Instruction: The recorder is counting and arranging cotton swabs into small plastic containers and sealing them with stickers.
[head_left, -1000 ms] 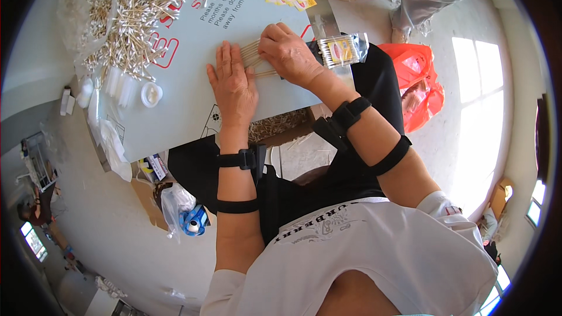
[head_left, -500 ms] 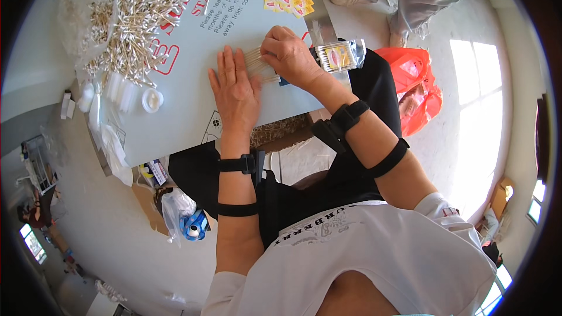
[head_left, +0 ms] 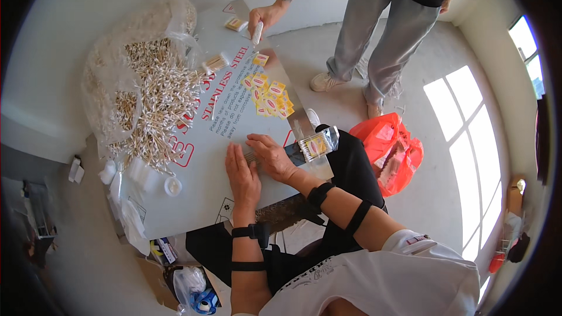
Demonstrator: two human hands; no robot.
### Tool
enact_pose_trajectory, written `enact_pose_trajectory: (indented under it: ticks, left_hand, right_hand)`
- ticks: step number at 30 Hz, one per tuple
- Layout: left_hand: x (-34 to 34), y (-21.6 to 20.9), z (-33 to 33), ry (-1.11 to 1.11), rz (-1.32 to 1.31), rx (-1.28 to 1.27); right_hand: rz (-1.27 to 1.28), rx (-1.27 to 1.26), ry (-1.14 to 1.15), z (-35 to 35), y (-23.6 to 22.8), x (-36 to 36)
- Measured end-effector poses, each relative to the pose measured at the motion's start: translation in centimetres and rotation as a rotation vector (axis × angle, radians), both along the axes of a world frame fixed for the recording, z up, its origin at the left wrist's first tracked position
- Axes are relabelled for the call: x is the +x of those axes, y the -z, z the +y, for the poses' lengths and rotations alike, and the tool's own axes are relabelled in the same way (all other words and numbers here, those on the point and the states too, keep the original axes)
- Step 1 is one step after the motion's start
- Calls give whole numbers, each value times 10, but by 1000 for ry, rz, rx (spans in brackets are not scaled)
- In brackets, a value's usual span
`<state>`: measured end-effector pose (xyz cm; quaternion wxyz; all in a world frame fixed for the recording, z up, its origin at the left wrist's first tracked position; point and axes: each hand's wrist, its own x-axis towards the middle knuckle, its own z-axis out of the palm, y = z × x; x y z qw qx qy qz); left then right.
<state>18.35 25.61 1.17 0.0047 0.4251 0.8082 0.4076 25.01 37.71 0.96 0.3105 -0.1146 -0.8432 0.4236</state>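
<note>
My left hand (head_left: 243, 177) lies flat on the grey sheet-topped table (head_left: 193, 199), its fingers straight and close together. Just right of it, my right hand (head_left: 273, 158) curls over a small bunch of cotton swabs (head_left: 250, 155), mostly covered by the two hands. The swabs lie between my left fingers and my right fingertips. Near my right wrist, a clear pack of cotton swabs (head_left: 317, 145) with a yellow label rests at the table's right edge. Loose yellow labels (head_left: 271, 100) are scattered beyond my hands.
A big heap of cotton swabs (head_left: 155, 102) spills from a clear bag at the left. Round white tubs (head_left: 172, 186) stand below it. Another person's hand (head_left: 264, 19) holds a white object at the far edge. A red bag (head_left: 389, 152) sits on the floor at right.
The view has tilted up, bringing the other person's hand and the table's far end into sight. My right hand has gone from a raised pinch to lying lower over the swabs.
</note>
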Motion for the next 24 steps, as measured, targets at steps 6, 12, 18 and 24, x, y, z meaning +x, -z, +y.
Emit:
enact_pose_trajectory:
  ticks: [6, 12, 18, 24]
  left_hand:
    - [6, 13, 5, 86, 72, -68]
    - [-3, 13, 11, -113, -199, 302]
    - [6, 14, 20, -68, -328, 333]
    - [9, 13, 21, -95, -367, 373]
  right_hand:
    - [-31, 107, 59, -7, 5, 15]
    - [92, -277, 204, -19, 9, 12]
    - [83, -331, 222, -30, 10, 10]
    - [15, -239, 247, -36, 4, 8]
